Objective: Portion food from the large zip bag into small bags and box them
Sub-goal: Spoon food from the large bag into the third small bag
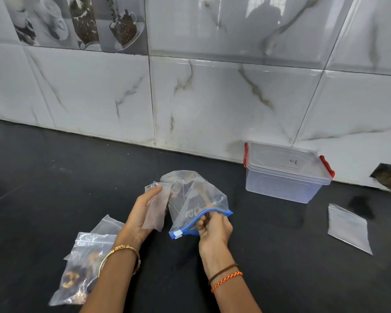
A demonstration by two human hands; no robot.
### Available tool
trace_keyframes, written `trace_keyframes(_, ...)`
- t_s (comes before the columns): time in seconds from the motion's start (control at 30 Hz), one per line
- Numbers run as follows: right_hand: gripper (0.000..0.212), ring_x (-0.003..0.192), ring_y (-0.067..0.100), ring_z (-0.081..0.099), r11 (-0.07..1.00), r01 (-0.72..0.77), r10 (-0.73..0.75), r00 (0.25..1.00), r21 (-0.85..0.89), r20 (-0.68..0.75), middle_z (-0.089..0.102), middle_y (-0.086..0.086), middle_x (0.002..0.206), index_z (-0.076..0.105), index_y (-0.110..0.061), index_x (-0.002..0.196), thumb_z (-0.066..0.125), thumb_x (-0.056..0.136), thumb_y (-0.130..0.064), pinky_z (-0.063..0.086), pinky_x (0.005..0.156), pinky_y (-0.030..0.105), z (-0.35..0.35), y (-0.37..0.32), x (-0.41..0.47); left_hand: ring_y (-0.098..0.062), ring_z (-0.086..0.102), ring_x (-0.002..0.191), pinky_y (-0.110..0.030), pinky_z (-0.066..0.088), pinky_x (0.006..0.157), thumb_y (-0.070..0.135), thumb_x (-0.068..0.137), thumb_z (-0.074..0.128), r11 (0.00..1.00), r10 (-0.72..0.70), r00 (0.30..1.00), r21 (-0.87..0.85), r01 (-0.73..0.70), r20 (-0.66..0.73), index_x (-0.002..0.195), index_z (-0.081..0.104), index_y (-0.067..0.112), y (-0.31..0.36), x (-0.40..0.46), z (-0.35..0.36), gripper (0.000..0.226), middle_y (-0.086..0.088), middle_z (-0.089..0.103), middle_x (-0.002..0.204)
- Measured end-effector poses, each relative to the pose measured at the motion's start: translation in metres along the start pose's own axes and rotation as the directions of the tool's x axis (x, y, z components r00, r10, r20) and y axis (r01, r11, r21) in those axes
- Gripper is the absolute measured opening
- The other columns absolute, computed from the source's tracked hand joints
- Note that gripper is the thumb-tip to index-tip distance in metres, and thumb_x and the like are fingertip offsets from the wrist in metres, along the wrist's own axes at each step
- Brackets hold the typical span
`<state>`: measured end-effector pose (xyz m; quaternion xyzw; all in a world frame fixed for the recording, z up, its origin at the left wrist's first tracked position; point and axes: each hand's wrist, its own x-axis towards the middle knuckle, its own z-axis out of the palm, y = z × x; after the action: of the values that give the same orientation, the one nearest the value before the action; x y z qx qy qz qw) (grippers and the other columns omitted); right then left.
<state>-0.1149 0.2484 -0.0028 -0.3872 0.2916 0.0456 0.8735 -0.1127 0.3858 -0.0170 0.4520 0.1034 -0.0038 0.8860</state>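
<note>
Portioning midway: my left hand (142,211) holds an open small bag (157,208), my right hand (213,227) pinches the large zip bag's (196,199) mouth above the counter (54,177); one filled bag (81,267) lies left, box (284,175) lidded.

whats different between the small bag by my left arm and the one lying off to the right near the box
The small bag by the left arm holds brownish food; the small bag on the right looks empty. The left one is crumpled and puffed, partly under the forearm and overlapping another bag; the right one lies flat and alone on the counter, just in front of the lidded box. Both are clear small plastic bags lying untouched on the dark counter.
</note>
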Motion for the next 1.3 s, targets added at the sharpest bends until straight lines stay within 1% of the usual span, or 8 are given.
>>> trace_keyframes(0.13, 0.020, 0.028, 0.002, 0.043, 0.999, 0.037, -0.037, 0.999, -0.007, 0.029, 0.052, 0.006, 0.056, 0.052, -0.006, 0.076, 0.044, 0.088, 0.007, 0.036, 0.031, 0.012, -0.016, -0.010, -0.009, -0.023, 0.065, 0.089, -0.038, 0.045, 0.092, 0.031, 0.078, 0.062, 0.993, 0.018, 1.000, 0.117, -0.015, -0.025, 0.100, 0.068, 0.007, 0.001, -0.013, 0.005, 0.033, -0.011, 0.070, 0.094)
trace_keyframes(0.37, 0.017, 0.030, 0.002, 0.044, 0.971, 0.121, -0.094, 0.986, -0.205, 0.138, 0.054, 0.006, 0.052, 0.050, -0.007, 0.074, 0.053, 0.090, -0.002, 0.036, 0.032, 0.013, -0.046, -0.024, -0.023, -0.027, 0.060, 0.105, -0.040, 0.045, 0.096, 0.038, 0.072, 0.069, 0.933, 0.146, 0.973, 0.351, -0.076, -0.179, 0.108, 0.064, 0.009, 0.001, -0.041, 0.006, 0.047, -0.012, 0.068, 0.107)
trace_keyframes(0.57, 0.016, 0.030, 0.003, 0.041, 0.942, 0.153, -0.091, 0.973, -0.300, 0.212, 0.054, 0.000, 0.040, 0.051, -0.006, 0.073, 0.054, 0.087, 0.001, 0.032, 0.032, 0.014, -0.074, -0.036, -0.032, -0.009, 0.060, 0.090, -0.020, 0.046, 0.072, 0.021, 0.082, 0.066, 0.822, 0.407, 0.891, 0.507, -0.262, -0.200, 0.090, 0.060, 0.023, -0.006, -0.079, 0.023, 0.011, 0.002, 0.064, 0.092)
trace_keyframes(0.67, 0.016, 0.029, 0.004, 0.036, 0.937, 0.152, -0.078, 0.969, -0.313, 0.235, 0.051, 0.000, 0.038, 0.050, -0.006, 0.072, 0.052, 0.085, 0.003, 0.027, 0.032, 0.013, -0.088, -0.046, -0.032, 0.010, 0.060, 0.072, -0.005, 0.045, 0.060, 0.013, 0.081, 0.067, 0.729, 0.534, 0.835, 0.572, -0.376, -0.133, 0.088, 0.056, 0.030, -0.010, -0.099, 0.037, 0.022, 0.009, 0.061, 0.088)
trace_keyframes(0.8, 0.020, 0.028, 0.003, 0.030, 0.951, 0.143, -0.070, 0.963, -0.274, 0.261, 0.048, 0.000, 0.037, 0.048, -0.007, 0.066, 0.051, 0.083, 0.004, 0.021, 0.029, 0.013, -0.103, -0.061, -0.030, 0.005, 0.059, 0.082, -0.009, 0.049, 0.068, 0.035, 0.062, 0.081, 0.655, 0.464, 0.884, 0.648, -0.389, 0.062, 0.095, 0.058, 0.032, -0.021, -0.123, 0.045, 0.040, 0.012, 0.064, 0.095)
trace_keyframes(0.9, 0.024, 0.026, 0.002, 0.026, 0.962, 0.146, -0.078, 0.957, -0.230, 0.280, 0.044, 0.000, 0.037, 0.045, -0.008, 0.063, 0.049, 0.081, 0.006, 0.018, 0.028, 0.011, -0.110, -0.076, -0.029, 0.004, 0.059, 0.087, -0.008, 0.046, 0.072, 0.048, 0.056, 0.070, 0.497, 0.435, 0.883, 0.771, -0.398, 0.175, 0.094, 0.060, 0.033, -0.034, -0.135, 0.050, 0.042, 0.020, 0.063, 0.096)
trace_keyframes(1.07, 0.027, 0.022, 0.001, 0.022, 0.973, 0.125, -0.046, 0.928, -0.193, 0.369, 0.039, -0.003, 0.035, 0.040, -0.010, 0.059, 0.044, 0.083, 0.004, 0.016, 0.024, 0.011, -0.117, -0.102, -0.032, 0.004, 0.057, 0.089, -0.001, 0.037, 0.072, 0.037, 0.061, 0.070, 0.292, 0.421, 0.881, 0.886, -0.359, 0.218, 0.104, 0.059, 0.029, -0.055, -0.137, 0.058, 0.045, 0.016, 0.061, 0.097)
trace_keyframes(1.3, 0.032, 0.021, 0.002, 0.021, 0.925, 0.183, 0.011, 0.863, -0.333, 0.504, 0.037, -0.002, 0.033, 0.038, -0.010, 0.055, 0.041, 0.083, 0.003, 0.015, 0.024, 0.008, -0.118, -0.127, -0.046, -0.004, 0.054, 0.088, -0.007, 0.040, 0.073, 0.020, 0.073, 0.074, 0.246, 0.404, 0.885, 0.905, -0.347, 0.230, 0.106, 0.054, 0.027, -0.059, -0.130, 0.073, 0.039, 0.020, 0.054, 0.096)
